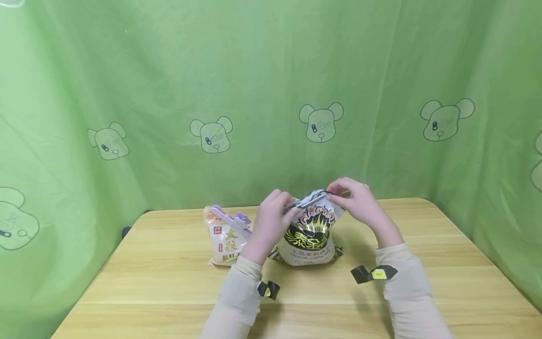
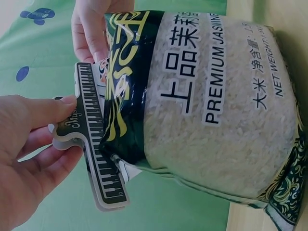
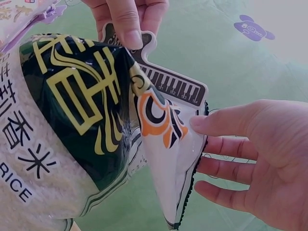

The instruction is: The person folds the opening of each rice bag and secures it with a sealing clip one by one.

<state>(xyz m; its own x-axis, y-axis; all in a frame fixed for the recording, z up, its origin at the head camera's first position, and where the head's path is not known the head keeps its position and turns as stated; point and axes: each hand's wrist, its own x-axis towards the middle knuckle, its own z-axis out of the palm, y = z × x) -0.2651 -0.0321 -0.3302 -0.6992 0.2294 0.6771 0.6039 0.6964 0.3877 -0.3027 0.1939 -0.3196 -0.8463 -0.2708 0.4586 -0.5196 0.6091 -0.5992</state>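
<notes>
A bag of jasmine rice [image 1: 306,249] stands upright on the table, its loose white top drawn up between both hands. My left hand [image 1: 271,223] pinches the handles of a black and white bag clip [image 2: 98,139] with a piano-key print, thumb on one side and fingers on the other. The clip lies along the bag's upper part; whether its jaws grip the plastic cannot be told. At the top right corner, my right hand [image 1: 357,200] pinches the bag's edge between thumb and fingers, close to the clip's end in the right wrist view.
Left of the rice stands a smaller pale pink bag [image 1: 222,242], its top crossed by a purple clip [image 1: 233,221]. A wooden table [image 1: 169,292] lies beneath everything. Behind hangs a green curtain [image 1: 262,70] with bear-head drawings. Black straps [image 1: 372,274] hang at the sleeves.
</notes>
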